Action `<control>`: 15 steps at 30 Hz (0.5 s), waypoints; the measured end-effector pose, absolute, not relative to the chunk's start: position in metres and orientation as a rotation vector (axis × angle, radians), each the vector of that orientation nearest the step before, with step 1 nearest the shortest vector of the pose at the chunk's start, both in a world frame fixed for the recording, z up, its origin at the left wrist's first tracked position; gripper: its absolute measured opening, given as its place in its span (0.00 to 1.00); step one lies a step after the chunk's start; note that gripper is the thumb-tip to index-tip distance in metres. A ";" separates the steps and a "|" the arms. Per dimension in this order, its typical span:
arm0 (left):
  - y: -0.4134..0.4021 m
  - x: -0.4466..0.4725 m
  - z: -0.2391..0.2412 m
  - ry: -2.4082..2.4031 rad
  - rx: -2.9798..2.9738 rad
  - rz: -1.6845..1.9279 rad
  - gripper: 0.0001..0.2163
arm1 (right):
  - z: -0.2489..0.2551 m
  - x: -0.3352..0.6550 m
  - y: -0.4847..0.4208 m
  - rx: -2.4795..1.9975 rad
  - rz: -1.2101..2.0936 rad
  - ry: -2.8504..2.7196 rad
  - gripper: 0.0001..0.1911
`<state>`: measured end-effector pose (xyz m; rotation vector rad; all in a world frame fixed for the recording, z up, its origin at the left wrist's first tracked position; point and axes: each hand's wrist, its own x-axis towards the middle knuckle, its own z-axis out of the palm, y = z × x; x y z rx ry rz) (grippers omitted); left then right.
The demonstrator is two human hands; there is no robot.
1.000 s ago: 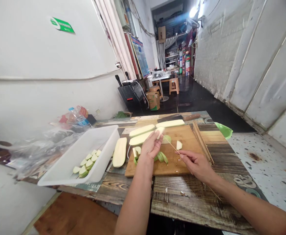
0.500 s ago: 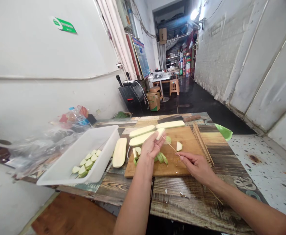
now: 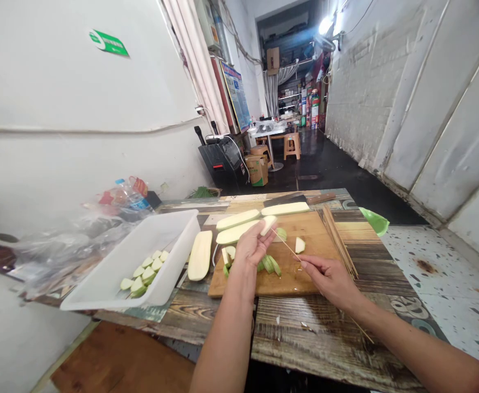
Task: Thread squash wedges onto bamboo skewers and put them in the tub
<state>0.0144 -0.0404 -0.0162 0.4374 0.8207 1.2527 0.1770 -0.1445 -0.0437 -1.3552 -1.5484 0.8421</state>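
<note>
My left hand (image 3: 255,243) pinches a pale zucchini slice (image 3: 268,225) above the cutting board (image 3: 315,224). A thin wooden skewer (image 3: 287,246) runs from that slice to my right hand (image 3: 330,277), whose fingers are closed on it; its tail shows below the right wrist. Whether the tip is inside the slice or only touching it, I cannot tell. Beneath my hands lie green-edged slices (image 3: 271,265) and a single piece (image 3: 300,244). Halved zucchini (image 3: 237,232) rest along the board's far edge, and another half (image 3: 200,255) lies left of the board.
Left on the table stands a white plastic bin (image 3: 100,267) holding skewered zucchini pieces (image 3: 147,271). Loose skewers (image 3: 339,240) lie along the board's right side. Behind the board is a knife (image 3: 321,197). Plastic bags and a bottle (image 3: 135,196) crowd the table's left end.
Almost nothing differs. Both hands keep their places, with the slice and skewer held in nearly the same position.
</note>
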 end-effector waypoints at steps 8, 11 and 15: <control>-0.041 0.015 -0.016 0.814 0.445 1.252 0.06 | -0.043 0.177 -0.144 -1.353 0.843 -1.562 0.17; -0.041 0.015 -0.015 0.828 0.454 1.249 0.05 | -0.044 0.177 -0.144 -1.347 0.846 -1.562 0.18; -0.042 0.015 -0.016 0.837 0.485 1.265 0.06 | -0.045 0.177 -0.144 -1.354 0.857 -1.578 0.19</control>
